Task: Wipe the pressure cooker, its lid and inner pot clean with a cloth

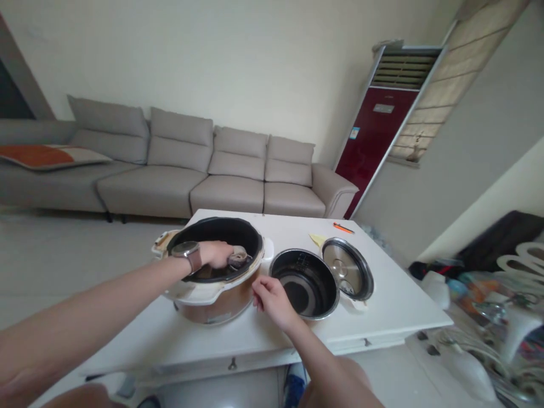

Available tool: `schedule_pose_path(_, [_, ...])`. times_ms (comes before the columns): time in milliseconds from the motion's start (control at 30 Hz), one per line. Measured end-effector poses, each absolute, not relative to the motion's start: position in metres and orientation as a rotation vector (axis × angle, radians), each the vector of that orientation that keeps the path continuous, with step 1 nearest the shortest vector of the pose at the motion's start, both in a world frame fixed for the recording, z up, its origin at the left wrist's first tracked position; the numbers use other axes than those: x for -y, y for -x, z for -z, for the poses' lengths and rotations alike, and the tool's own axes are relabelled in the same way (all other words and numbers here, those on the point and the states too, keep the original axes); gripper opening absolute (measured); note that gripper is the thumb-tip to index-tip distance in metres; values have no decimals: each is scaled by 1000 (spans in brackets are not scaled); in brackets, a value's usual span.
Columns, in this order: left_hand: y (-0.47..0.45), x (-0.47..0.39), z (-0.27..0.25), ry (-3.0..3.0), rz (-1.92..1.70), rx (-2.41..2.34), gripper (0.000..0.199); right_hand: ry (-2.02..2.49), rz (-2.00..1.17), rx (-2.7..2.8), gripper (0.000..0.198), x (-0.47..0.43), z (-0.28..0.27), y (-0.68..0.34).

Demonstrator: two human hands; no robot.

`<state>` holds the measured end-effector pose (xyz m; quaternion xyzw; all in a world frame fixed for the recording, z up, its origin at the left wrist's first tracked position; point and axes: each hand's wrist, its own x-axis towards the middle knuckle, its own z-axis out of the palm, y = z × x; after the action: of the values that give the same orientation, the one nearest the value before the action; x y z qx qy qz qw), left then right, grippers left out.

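My left hand (pixel 216 254), with a watch (pixel 186 250) on its wrist, reaches down inside the electric pressure cooker body (pixel 212 311). Its fingers are closed on a bunched cloth (pixel 238 256) low in the dark cavity. Loosely curled, my right hand (pixel 272 297) is beside the cooker's outer wall, and nothing shows in its fingers. Just right of that hand stands the black inner pot (pixel 308 283), upright with its hollow facing up. Beyond the pot, the round metal-lined lid (pixel 346 266) lies with its inner side up.
All of this stands on a white table (pixel 391 303) with drawers along its near side. An orange pen (pixel 342 228) and a yellow piece (pixel 317 239) lie near the far right. A sofa (pixel 229 190) stands behind; a red air conditioner (pixel 369 130) and floor clutter (pixel 488 317) are at right.
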<state>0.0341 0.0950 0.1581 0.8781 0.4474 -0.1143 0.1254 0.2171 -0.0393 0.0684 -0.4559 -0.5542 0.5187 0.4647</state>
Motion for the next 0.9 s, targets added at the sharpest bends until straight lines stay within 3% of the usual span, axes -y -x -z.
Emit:
schedule_pose_path(133, [-37,-96,-160,-2608,587,-1340,25,1135,-1249,1371,37,43,-66,-213])
schedule_pose_path(300, [-32,-98,-160,-2586,624,-1360,32,1156,-1255,1393,41,47,-64,-200])
schedule_pose_path(900, [-18,-111,-141,-2507,351,-1324,19,1178,-1290,1462,38,41,-63,-177])
